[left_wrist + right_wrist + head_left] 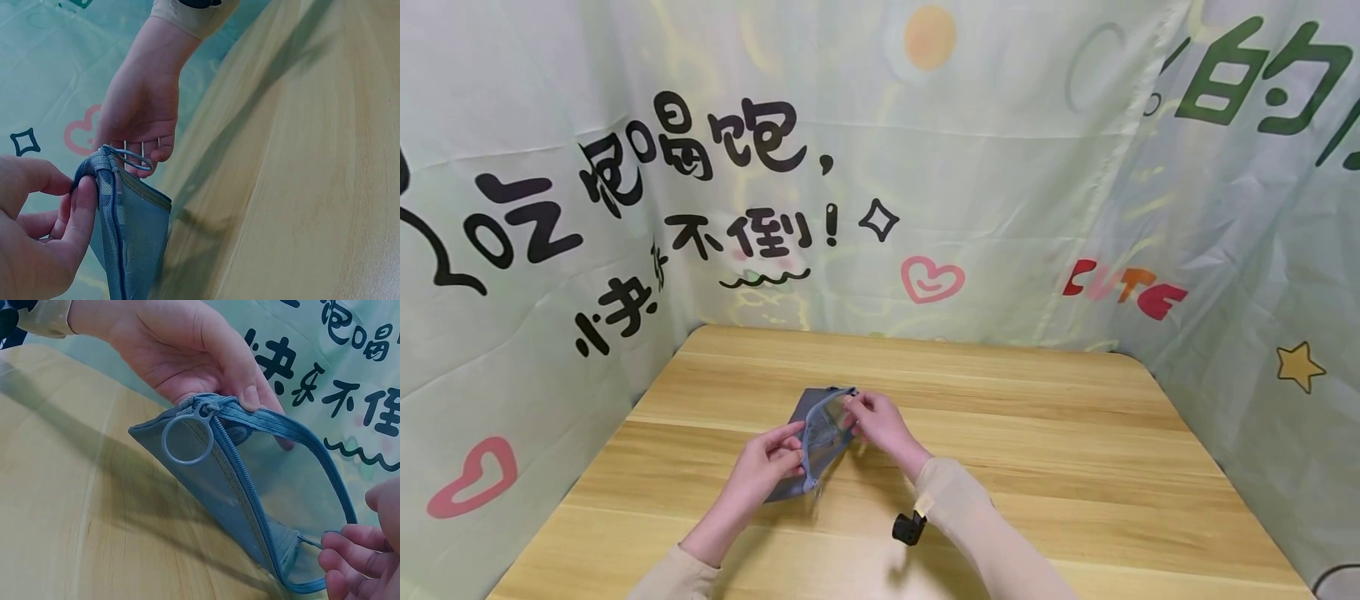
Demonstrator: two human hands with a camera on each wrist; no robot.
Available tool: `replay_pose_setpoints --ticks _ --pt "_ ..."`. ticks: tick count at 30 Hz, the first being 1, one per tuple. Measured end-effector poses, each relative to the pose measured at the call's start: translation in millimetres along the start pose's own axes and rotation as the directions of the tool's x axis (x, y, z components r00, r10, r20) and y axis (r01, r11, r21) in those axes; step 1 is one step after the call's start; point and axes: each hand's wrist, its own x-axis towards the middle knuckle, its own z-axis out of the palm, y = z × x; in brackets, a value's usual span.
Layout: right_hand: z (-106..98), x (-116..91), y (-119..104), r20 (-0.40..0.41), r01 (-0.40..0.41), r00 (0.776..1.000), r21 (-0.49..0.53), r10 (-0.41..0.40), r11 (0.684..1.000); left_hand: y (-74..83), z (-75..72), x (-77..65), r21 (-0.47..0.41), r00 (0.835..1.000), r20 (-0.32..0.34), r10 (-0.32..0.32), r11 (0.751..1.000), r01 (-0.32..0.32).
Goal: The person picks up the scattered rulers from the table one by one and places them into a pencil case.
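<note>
A blue-grey zipper pouch (827, 437) with see-through mesh sides is held above the wooden table, its zip undone and its mouth spread. My left hand (769, 462) pinches the pouch's near rim, with the thumb (251, 397) on the zip edge and fingers behind. Beside that hand a round ring pull (187, 439) hangs from the zip slider. At the far end my right hand (880, 425) grips the rim with curled fingers; in the left wrist view the pouch partly hides its fingertips. Small dark shapes show through the mesh.
The light wooden table (1037, 467) extends around both hands. Printed fabric walls (1000, 183) enclose its back and sides. A small black camera (908, 528) sticks out from the right sleeve, low over the table.
</note>
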Motion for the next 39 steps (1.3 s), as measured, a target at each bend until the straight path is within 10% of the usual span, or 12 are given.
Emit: replay_pose_setpoints --ticks 39 --pt "-52 -39 11 -0.044 0.062 0.997 -0.091 -0.066 0.994 -3.1 27.9 1.6 0.105 0.994 0.086 0.064 0.992 -0.072"
